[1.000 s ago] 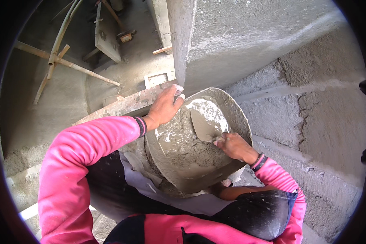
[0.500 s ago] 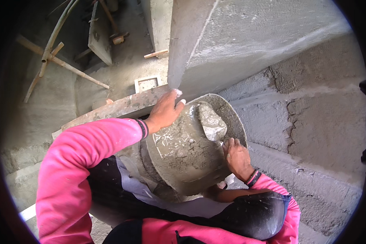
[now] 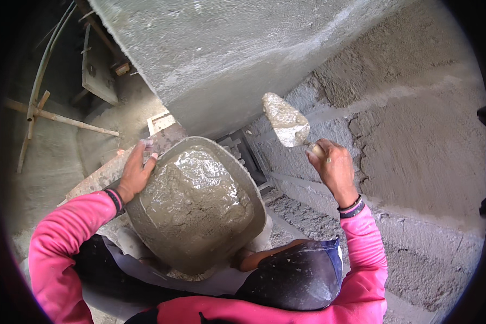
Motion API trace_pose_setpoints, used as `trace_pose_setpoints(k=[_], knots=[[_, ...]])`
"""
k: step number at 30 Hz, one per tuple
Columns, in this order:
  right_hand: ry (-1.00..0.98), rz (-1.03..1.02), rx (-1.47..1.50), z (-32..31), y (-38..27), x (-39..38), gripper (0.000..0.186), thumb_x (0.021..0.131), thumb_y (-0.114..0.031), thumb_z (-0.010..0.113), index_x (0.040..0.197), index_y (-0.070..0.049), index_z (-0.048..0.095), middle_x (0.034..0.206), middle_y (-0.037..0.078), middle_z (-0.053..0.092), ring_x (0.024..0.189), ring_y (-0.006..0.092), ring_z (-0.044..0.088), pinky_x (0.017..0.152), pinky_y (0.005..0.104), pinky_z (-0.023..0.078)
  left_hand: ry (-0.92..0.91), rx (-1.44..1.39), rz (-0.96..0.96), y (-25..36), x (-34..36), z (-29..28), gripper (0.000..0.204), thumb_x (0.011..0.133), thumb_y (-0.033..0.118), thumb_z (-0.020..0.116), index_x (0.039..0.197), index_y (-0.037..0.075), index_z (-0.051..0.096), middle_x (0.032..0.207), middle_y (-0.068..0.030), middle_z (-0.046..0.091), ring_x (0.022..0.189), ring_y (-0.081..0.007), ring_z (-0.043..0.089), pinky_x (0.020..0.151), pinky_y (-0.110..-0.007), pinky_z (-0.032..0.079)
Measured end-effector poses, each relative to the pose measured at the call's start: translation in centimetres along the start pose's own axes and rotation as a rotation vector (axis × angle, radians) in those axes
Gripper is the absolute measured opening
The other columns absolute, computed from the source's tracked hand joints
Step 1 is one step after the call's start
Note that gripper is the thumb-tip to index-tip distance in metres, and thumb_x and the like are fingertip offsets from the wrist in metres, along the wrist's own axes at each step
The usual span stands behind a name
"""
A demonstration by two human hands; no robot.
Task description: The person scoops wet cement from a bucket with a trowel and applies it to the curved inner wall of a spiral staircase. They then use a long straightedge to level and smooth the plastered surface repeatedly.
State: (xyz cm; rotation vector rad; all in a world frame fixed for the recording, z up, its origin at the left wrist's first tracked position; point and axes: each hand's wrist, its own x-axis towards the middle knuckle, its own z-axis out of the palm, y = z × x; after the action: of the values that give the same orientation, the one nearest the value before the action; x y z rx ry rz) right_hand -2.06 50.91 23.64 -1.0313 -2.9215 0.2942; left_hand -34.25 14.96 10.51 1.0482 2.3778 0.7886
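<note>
My left hand [image 3: 133, 174] grips the upper left rim of a mortar bucket [image 3: 249, 191], beside a speckled board [image 3: 96, 182]. Wet grey mortar [image 3: 194, 202] fills much of the bucket in front of my bent legs. My right hand [image 3: 332, 167] is raised right of the bucket, closed on the handle of a trowel. The trowel blade [image 3: 286, 120] carries a lump of wet mortar and is held in front of the partly plastered wall.
A concrete wall [image 3: 210, 48] rises ahead, meeting a rough, partly plastered wall [image 3: 410, 146] at the right. Bamboo poles [image 3: 65, 119], a leaning slab [image 3: 97, 78] and a small white frame [image 3: 157, 122] lie lower at the left. A dark gap shows behind the bucket.
The trowel has been lifted out of the bucket with mortar on it and moved up and right. The view has shifted, with my left hand and the bucket now lower and further left.
</note>
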Motion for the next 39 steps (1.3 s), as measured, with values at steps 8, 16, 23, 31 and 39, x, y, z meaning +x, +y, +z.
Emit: trace_pose_setpoints(k=[8, 16, 23, 31, 39], knots=[[-0.223, -0.079, 0.405, 6.5, 10.9, 7.9, 0.028, 0.085, -0.025, 0.078, 0.101, -0.003, 0.072, 0.076, 0.013, 0.071, 0.061, 0.0276, 0.066, 0.059, 0.0361, 0.054, 0.050, 0.048, 0.027, 0.8, 0.1, -0.2, 0.044, 0.097, 0.022, 0.054, 0.133, -0.002, 0.047, 0.123, -0.0244, 0.057, 0.119, -0.0398, 0.054, 0.106, -0.042, 0.038], [-0.114, 0.504, 0.678, 7.2, 21.8, 17.0, 0.039, 0.088, -0.042, 0.074, 0.106, -0.007, 0.073, 0.075, 0.004, 0.065, 0.058, 0.0108, 0.055, 0.052, 0.0260, 0.047, 0.023, 0.088, 0.003, 2.9, 0.4, -0.4, 0.042, 0.094, 0.017, 0.052, 0.132, -0.002, 0.048, 0.124, -0.0241, 0.056, 0.121, -0.0401, 0.053, 0.107, -0.040, 0.037], [0.274, 0.416, 0.509, -5.8, 11.9, 0.9, 0.028, 0.097, -0.032, 0.068, 0.094, -0.004, 0.069, 0.069, -0.005, 0.052, 0.057, 0.0030, 0.046, 0.048, 0.0203, 0.034, 0.011, 0.056, -0.011, 2.3, 0.3, -0.5, 0.042, 0.096, 0.021, 0.055, 0.133, 0.003, 0.049, 0.131, -0.0233, 0.055, 0.125, -0.0406, 0.052, 0.107, -0.043, 0.039], [-0.783, -0.280, 0.574, -2.2, -8.4, -0.5, 0.026, 0.093, -0.029, 0.069, 0.097, -0.004, 0.068, 0.074, 0.015, 0.067, 0.059, 0.0248, 0.062, 0.056, 0.0379, 0.049, 0.002, -0.036, 0.051, 1.3, 0.5, -0.3, 0.050, 0.097, 0.034, 0.054, 0.130, -0.002, 0.046, 0.123, -0.0272, 0.055, 0.120, -0.0410, 0.053, 0.105, -0.045, 0.040], [-0.837, -0.177, 0.318, 11.8, -16.5, -4.8, 0.045, 0.098, -0.037, 0.057, 0.109, 0.006, 0.064, 0.104, 0.031, 0.067, 0.098, 0.0497, 0.063, 0.091, 0.0521, 0.050, 0.059, 0.011, 0.014, 0.1, 0.3, 0.7, 0.052, 0.096, 0.034, 0.054, 0.128, -0.006, 0.046, 0.122, -0.0299, 0.055, 0.120, -0.0446, 0.051, 0.105, -0.048, 0.039]])
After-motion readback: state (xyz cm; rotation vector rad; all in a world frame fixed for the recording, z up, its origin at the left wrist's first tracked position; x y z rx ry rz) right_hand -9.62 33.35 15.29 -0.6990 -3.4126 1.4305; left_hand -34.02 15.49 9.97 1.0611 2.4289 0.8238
